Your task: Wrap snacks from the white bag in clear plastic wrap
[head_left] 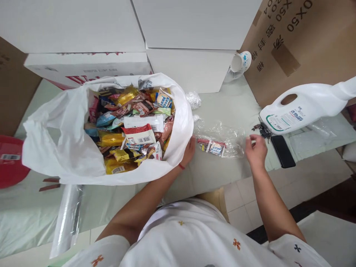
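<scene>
My left hand is against the right side of a white plastic bag full of small wrapped snacks. The bag's rim partly covers that hand, so its grip cannot be made out. My right hand is closed, its thumb and fingertips pinched together at the right end of a clear plastic bag. Whether the pinch holds the film is not visible. Inside the clear bag, at its left end, are a few small snack packets, lying flat on the pale cloth-covered table.
On the right are a white detergent bottle, keys and a black phone near the table edge. White boxes stand behind, with a paper cup beside them. A plastic film roll and red object are left.
</scene>
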A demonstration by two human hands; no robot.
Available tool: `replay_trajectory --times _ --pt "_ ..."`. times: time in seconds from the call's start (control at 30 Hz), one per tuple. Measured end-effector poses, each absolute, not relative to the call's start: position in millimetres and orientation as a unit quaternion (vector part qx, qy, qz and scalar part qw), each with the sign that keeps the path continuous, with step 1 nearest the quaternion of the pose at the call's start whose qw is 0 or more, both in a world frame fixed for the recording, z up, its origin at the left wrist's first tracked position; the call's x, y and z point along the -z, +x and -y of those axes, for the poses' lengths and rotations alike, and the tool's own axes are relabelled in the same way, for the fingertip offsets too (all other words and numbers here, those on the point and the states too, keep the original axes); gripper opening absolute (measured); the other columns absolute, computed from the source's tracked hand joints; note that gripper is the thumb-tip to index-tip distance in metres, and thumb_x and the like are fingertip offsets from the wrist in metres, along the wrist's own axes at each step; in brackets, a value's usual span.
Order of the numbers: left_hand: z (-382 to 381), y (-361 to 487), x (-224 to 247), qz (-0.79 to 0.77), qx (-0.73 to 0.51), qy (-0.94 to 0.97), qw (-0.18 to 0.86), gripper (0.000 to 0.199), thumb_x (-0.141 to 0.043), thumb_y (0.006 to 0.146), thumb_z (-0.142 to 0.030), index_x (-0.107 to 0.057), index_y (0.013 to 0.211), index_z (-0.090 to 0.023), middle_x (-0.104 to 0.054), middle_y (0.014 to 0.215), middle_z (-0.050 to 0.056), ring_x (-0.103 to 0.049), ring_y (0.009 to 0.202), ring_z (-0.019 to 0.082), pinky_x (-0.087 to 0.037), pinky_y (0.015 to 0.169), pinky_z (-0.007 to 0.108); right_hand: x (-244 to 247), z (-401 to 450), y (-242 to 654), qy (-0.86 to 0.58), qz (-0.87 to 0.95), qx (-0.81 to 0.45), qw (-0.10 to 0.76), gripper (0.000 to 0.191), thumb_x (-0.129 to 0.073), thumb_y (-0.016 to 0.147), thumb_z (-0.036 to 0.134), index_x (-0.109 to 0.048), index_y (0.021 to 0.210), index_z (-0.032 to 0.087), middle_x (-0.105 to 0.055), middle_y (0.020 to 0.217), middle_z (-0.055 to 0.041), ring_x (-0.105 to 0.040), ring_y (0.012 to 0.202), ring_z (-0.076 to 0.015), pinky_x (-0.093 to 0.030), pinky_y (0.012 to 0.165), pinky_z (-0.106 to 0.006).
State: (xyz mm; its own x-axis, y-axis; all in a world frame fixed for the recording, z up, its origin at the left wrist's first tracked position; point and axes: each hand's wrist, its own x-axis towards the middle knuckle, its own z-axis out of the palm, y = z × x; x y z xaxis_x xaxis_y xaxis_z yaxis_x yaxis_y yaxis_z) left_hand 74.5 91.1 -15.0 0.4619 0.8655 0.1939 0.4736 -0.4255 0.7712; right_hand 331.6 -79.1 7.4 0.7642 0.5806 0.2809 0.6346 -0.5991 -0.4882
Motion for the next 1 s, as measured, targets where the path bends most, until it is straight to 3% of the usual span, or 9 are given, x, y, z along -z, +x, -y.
replay_trajectory --times 0.13,0.17,0.27,0.37,0.5,0.63,0.73,0.83,1.0 --pt "-34.2 50.3 -6.3 -0.354 -0.3 0.845 0.266 0.055 -0.036 0.108 -0.034 -0.034 0.159 -0.015 -0.04 0.165 0.019 -0.03 0.158 0.031 -0.025 0.131 0.055 -21.5 19.0 349.0 -0.827 0.497 0.049 0.26 0.054 -0.053 0.096 0.053 -0.06 0.134 0.015 -0.069 0.124 -0.0178 -0.051 0.124 -0.035 -0.035 0.111 -0.05" --pt "-22.7 48.5 -7.9 -0.316 -0.315 0.859 0.25 0.055 -0.038 0.107 -0.03 -0.033 0.161 -0.019 -0.043 0.163 0.017 -0.033 0.157 0.031 -0.028 0.129 0.056 -21.5 1.1 351.1 -0.816 0.525 0.015 0.24 0.058 -0.056 0.095 0.057 -0.06 0.135 0.015 -0.07 0.122 -0.018 -0.048 0.128 -0.0363 -0.033 0.112 -0.051" --pt "-11.0 59.4 -5.4 -0.142 -0.299 0.92 0.21 0.053 -0.042 0.103 -0.022 -0.045 0.156 -0.029 -0.06 0.152 0.009 -0.044 0.151 0.027 -0.03 0.127 0.054 -19.6 -44.2 355.5 -0.792 0.574 -0.134 0.162 0.056 -0.062 0.089 0.064 -0.071 0.115 0.016 -0.073 0.096 -0.0125 -0.057 0.113 -0.0334 -0.04 0.104 -0.046" --pt "-30.1 86.0 0.8 -0.13 -0.204 0.948 0.206 0.046 -0.042 0.102 -0.02 -0.058 0.146 -0.025 -0.063 0.148 0.01 -0.049 0.147 0.029 -0.031 0.124 0.056 -25.9 -64.7 359.9 -0.763 0.573 -0.259 0.147 0.044 -0.064 0.089 0.058 -0.075 0.093 0.016 -0.068 0.079 -0.0043 -0.059 0.082 -0.021 -0.046 0.083 -0.033" --pt "-57.0 109.9 4.3 -0.205 -0.132 0.945 0.219 0.041 -0.044 0.103 -0.02 -0.063 0.139 -0.024 -0.064 0.147 0.008 -0.058 0.134 0.029 -0.04 0.112 0.057 -46.5 -48.6 350.6 -0.727 0.627 -0.189 0.209 0.027 -0.061 0.093 0.039 -0.078 0.095 0.017 -0.07 0.102 -0.007 -0.063 0.084 -0.0177 -0.047 0.08 -0.029" --pt "-57.7 111.8 9.6 -0.212 -0.147 0.939 0.228 0.034 -0.046 0.104 -0.022 -0.068 0.13 -0.025 -0.067 0.142 0.007 -0.056 0.133 0.029 -0.041 0.111 0.056 -47.3 2.3 311.7 -0.695 0.693 -0.098 0.164 0.028 -0.053 0.101 0.034 -0.078 0.107 0.024 -0.064 0.141 -0.0056 -0.068 0.091 -0.0173 -0.051 0.076 -0.029" --pt "-54.9 110.0 21.6 -0.227 -0.19 0.92 0.256 0.029 -0.049 0.102 -0.023 -0.074 0.115 -0.021 -0.069 0.134 0.01 -0.052 0.136 0.031 -0.041 0.114 0.057 -26.1 41.0 282.5 -0.682 0.717 -0.073 0.121 0.035 -0.045 0.105 0.028 -0.073 0.126 0.027 -0.063 0.148 -0.005 -0.07 0.106 -0.0211 -0.055 0.073 -0.03" --pt "-57.9 101.8 34.2 -0.215 -0.277 0.889 0.295 0.028 -0.049 0.097 -0.018 -0.074 0.11 -0.02 -0.069 0.129 0.01 -0.052 0.136 0.028 -0.043 0.118 0.056 -1.8 64.1 267.6 -0.681 0.723 -0.059 0.098 0.05 -0.042 0.103 0.017 -0.057 0.149 0.029 -0.055 0.157 -0.0057 -0.068 0.119 -0.0253 -0.058 0.073 -0.033" --pt "-64.8 68.8 17.6 -0.294 -0.379 0.832 0.279 0.033 -0.041 0.098 -0.014 -0.071 0.109 -0.02 -0.071 0.112 0.01 -0.064 0.114 0.023 -0.054 0.107 0.047 13.2 72.0 263.7 -0.689 0.716 -0.081 0.085 0.071 -0.044 0.097 0.004 -0.046 0.158 0.04 -0.036 0.168 -0.0004 -0.072 0.114 -0.0273 -0.061 0.079 -0.039"
